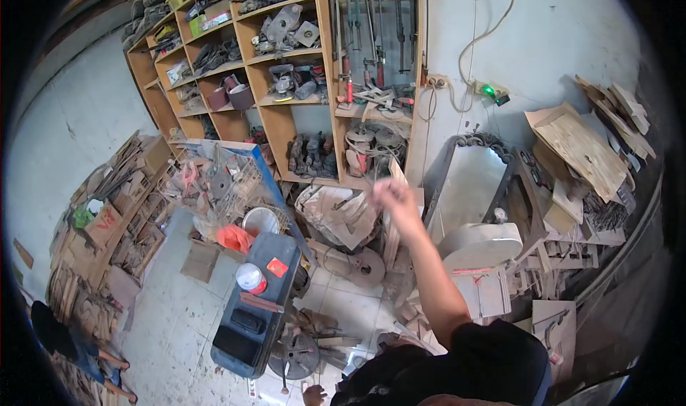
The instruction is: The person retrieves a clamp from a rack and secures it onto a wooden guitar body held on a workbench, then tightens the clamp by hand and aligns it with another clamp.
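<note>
Strip of pale wood (396, 171) is showing behind the blurred, bare right hand (397, 202) — whether fingers are gripping it, I cannot tell. Nearer, the bare left hand (314, 395) is hanging, fingers unclear — farther left, a dark-blue oblong bench (270, 245) is bearing a red-and-white round tin (251, 279).

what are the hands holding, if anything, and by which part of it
It cannot be told: the right hand is blurred, overlapping a pale wooden strip in the picture, and the left hand at the lower edge shows nothing clearly held.
</note>
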The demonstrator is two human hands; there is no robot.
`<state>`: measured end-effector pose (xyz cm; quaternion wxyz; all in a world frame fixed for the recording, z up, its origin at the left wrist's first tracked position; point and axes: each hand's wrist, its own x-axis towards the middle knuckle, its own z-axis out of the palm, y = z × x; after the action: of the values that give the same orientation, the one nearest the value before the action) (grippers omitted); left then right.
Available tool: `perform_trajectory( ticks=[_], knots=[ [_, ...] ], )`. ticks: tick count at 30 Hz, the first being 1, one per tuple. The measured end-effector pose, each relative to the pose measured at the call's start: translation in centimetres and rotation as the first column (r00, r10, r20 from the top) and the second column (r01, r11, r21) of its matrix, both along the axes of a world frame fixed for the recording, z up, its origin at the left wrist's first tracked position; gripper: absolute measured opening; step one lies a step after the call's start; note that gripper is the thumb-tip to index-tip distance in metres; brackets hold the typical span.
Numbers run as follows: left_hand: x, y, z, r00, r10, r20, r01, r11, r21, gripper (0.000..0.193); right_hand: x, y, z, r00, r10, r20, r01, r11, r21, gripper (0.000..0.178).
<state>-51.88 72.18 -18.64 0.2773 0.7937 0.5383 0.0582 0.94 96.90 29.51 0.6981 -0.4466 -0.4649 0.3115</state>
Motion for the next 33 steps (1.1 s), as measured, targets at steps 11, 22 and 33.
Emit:
perform_trajectory(
  ticks=[11, 22, 33],
  knots=[
    [13.1, 21.7, 3.4, 0.98, 0.196, 0.034, -0.17, 0.914, -0.368, 0.027, 19.1, 31.1, 10.4, 0.792, -0.608, 0.05, 0.559, 0.756, 0.34, 0.029],
    [19.5, 33.7, 10.0, 0.912, 0.403, 0.072, -0.352, 0.861, -0.367, 0.027, 31.0, 45.5, 15.1, 0.471, -0.748, 0.467, 0.699, 0.64, 0.319, 0.046],
    [22.0, 35.9, 10.1, 0.942, 0.328, 0.07, -0.272, 0.868, -0.415, 0.028, 29.1, 44.9, 19.2, 0.374, -0.751, 0.545, 0.774, 0.576, 0.263, 0.032]
  ],
)
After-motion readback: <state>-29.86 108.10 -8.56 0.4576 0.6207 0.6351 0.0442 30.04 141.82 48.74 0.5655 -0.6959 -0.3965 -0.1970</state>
